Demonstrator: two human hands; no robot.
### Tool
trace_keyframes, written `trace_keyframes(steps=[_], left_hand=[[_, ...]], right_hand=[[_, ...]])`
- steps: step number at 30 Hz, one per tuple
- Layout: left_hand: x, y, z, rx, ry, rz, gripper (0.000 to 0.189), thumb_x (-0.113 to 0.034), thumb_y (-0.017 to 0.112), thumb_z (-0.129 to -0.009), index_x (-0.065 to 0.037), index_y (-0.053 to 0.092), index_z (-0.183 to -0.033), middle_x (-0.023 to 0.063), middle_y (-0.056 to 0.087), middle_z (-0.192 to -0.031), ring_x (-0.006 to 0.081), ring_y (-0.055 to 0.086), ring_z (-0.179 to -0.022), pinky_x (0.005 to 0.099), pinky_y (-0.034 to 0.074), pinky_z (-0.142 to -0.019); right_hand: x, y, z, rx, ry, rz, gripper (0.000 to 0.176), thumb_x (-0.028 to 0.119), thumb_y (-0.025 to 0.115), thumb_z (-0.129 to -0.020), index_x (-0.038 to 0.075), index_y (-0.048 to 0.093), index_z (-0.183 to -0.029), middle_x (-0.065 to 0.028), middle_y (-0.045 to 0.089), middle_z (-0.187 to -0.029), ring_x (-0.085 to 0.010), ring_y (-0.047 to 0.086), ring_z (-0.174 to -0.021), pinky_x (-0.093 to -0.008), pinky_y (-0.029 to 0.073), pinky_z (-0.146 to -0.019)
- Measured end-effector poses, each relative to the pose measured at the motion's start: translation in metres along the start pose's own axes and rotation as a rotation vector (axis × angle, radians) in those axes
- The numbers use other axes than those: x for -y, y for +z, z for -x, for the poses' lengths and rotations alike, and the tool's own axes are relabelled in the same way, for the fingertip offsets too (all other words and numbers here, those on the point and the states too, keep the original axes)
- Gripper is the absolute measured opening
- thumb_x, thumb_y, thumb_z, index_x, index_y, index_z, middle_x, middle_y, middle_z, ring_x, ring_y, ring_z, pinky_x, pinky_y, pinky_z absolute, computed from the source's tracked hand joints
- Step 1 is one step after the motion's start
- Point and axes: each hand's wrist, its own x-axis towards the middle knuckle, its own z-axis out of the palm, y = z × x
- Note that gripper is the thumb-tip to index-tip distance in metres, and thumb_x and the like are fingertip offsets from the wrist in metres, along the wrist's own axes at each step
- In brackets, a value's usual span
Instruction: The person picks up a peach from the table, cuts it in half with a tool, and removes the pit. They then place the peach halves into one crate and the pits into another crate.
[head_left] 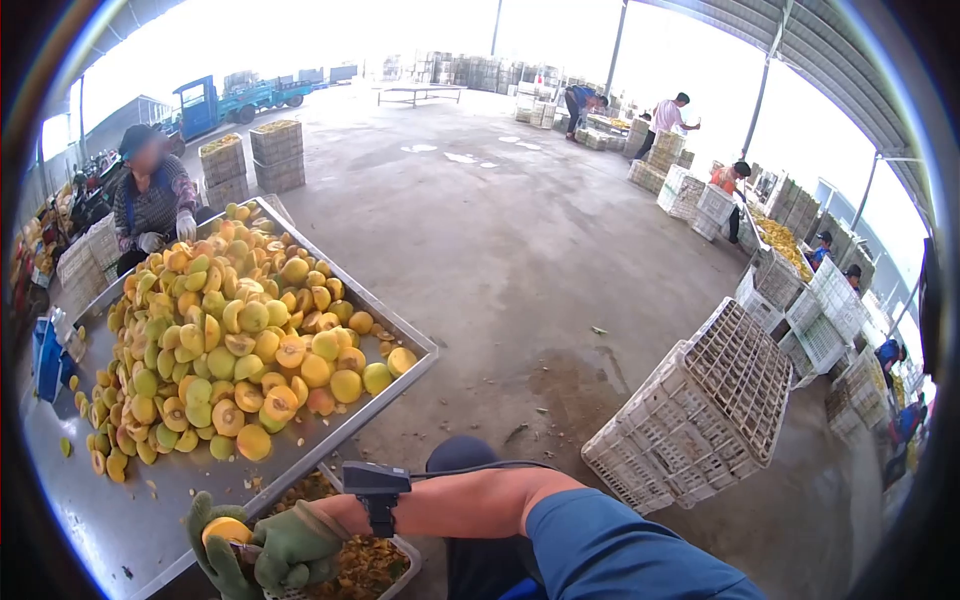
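In a green work glove, my left hand (222, 570) is closed around a yellow peach half (228, 530) at the lower left. My right hand (298, 548), gloved too, is pressed up against that fruit with its fingers curled. A small bit of something shows between the hands, too small to name. Both hands are over the near edge of a metal table (330, 440). A large heap of peaches (250, 320), many halved, lies on it. Beneath my right forearm stands a crate of brown-orange scraps (365, 570).
Across the table sits a person (155, 195) in white gloves, near the heap. A blue container (48, 360) is at the table's left side. Stacked white plastic crates (690, 410) stand on the concrete floor to my right. Other people work farther right; a blue truck (235, 100) is parked behind.
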Motion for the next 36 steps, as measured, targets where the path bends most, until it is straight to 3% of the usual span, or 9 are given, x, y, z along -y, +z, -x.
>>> trace_keyframes(steps=[3, 7, 11, 15, 19, 24, 28, 30, 36], left_hand=[[-0.008, 0.004, -0.001, 0.019, -0.005, -0.042, 0.063, -0.05, 0.051, -0.102, -0.007, 0.042, -0.148, 0.0103, 0.061, -0.11, 0.0183, 0.058, -0.097, 0.0351, 0.049, -0.087], [-0.003, -0.001, -0.002, 0.091, -0.019, 0.022, 0.058, -0.046, 0.053, -0.102, -0.006, 0.045, -0.144, 0.011, 0.062, -0.111, 0.0198, 0.059, -0.098, 0.0372, 0.049, -0.088], [0.003, -0.001, -0.002, 0.011, 0.007, -0.011, 0.054, -0.044, 0.053, -0.103, -0.005, 0.048, -0.14, 0.0114, 0.062, -0.11, 0.0202, 0.059, -0.097, 0.0364, 0.05, -0.086], [0.013, -0.011, -0.003, 0.01, -0.004, 0.037, 0.052, -0.043, 0.053, -0.104, -0.005, 0.049, -0.138, 0.011, 0.063, -0.107, 0.0191, 0.06, -0.093, 0.0343, 0.051, -0.083], [0.017, -0.016, -0.003, -0.012, 0.021, -0.066, 0.053, -0.044, 0.053, -0.104, -0.004, 0.049, -0.139, 0.0108, 0.064, -0.106, 0.0185, 0.06, -0.091, 0.0321, 0.05, -0.081], [0.034, -0.008, 0.003, -0.054, 0.211, -0.054, 0.06, -0.05, 0.051, -0.103, -0.005, 0.047, -0.141, 0.0128, 0.061, -0.114, 0.0196, 0.06, -0.092, 0.0319, 0.051, -0.082], [0.021, 0.0, 0.009, -0.002, 0.148, -0.041, 0.064, -0.054, 0.048, -0.103, -0.005, 0.045, -0.144, 0.0136, 0.06, -0.117, 0.0205, 0.06, -0.097, 0.034, 0.051, -0.085], [0.014, 0.001, 0.008, 0.007, 0.036, 0.008, 0.064, -0.054, 0.046, -0.103, -0.006, 0.044, -0.145, 0.0139, 0.06, -0.117, 0.0207, 0.06, -0.098, 0.0348, 0.051, -0.087], [0.013, -0.009, 0.006, 0.013, -0.103, 0.134, 0.066, -0.056, 0.047, -0.103, -0.007, 0.044, -0.146, 0.0141, 0.058, -0.121, 0.0214, 0.059, -0.102, 0.0356, 0.051, -0.09]], right_hand=[[0.003, -0.009, 0.002, 0.16, 0.196, -0.273, 0.017, 0.018, 0.064, -0.086, 0.009, 0.061, -0.072, 0.0005, 0.05, -0.051, -0.0137, 0.045, -0.038, -0.0289, 0.038, -0.036], [-0.01, -0.03, -0.01, 0.417, 0.197, -0.406, 0.02, 0.023, 0.062, -0.095, 0.003, 0.066, -0.094, 0.0028, 0.047, -0.052, -0.0084, 0.038, -0.034, -0.0256, 0.033, -0.031], [0.004, -0.017, 0.002, 0.301, 0.179, -0.265, 0.018, 0.023, 0.065, -0.092, 0.006, 0.066, -0.094, 0.0025, 0.049, -0.053, -0.0097, 0.041, -0.036, -0.0268, 0.037, -0.033], [0.002, 0.01, -0.003, -0.232, 0.036, 0.129, 0.01, 0.015, 0.065, -0.086, 0.008, 0.061, -0.079, 0.0008, 0.049, -0.052, -0.0124, 0.043, -0.036, -0.0295, 0.037, -0.034], [-0.006, 0.005, -0.002, -0.225, -0.001, 0.033, 0.008, 0.015, 0.065, -0.085, 0.008, 0.062, -0.082, 0.0003, 0.049, -0.052, -0.0132, 0.045, -0.037, -0.0298, 0.037, -0.034], [-0.001, -0.007, 0.009, 0.05, 0.097, -0.113, 0.009, 0.015, 0.067, -0.085, 0.008, 0.064, -0.09, -0.0005, 0.056, -0.061, -0.0143, 0.051, -0.046, -0.0302, 0.042, -0.04], [0.001, -0.01, 0.008, 0.149, 0.151, -0.095, 0.013, 0.016, 0.069, -0.086, 0.009, 0.066, -0.097, -0.0012, 0.061, -0.068, -0.0151, 0.057, -0.053, -0.0306, 0.045, -0.045], [0.003, -0.008, 0.011, 0.093, 0.128, 0.006, 0.016, 0.016, 0.07, -0.086, 0.009, 0.067, -0.1, -0.0015, 0.064, -0.072, -0.0156, 0.06, -0.056, -0.0308, 0.047, -0.047], [-0.01, 0.025, -0.011, -0.245, -0.266, 0.174, 0.02, 0.017, 0.068, -0.086, 0.007, 0.067, -0.103, -0.0049, 0.066, -0.087, -0.0191, 0.065, -0.077, -0.0334, 0.053, -0.063]])
